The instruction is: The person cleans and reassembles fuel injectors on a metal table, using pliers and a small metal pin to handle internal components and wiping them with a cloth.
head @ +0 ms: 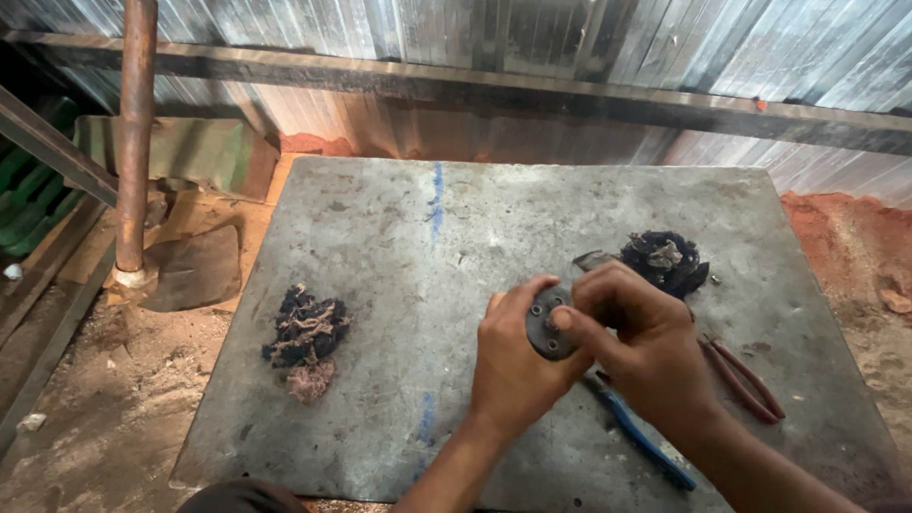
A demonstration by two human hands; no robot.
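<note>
Two dark rag wads (305,334) (665,259), red-handled pliers (746,377) and a blue-handled tool (642,439) lie about.

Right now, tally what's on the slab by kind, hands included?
Hands: 2, left and right, both on the disc
Dark round disc: 1
Dirty rag wads: 2
Red-handled pliers: 1
Blue-handled tool: 1
Total: 7

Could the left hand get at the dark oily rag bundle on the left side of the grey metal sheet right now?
Probably yes, once freed: the left hand grips a round dark metal disc, but nothing lies between it and the dark rag bundle.
</note>
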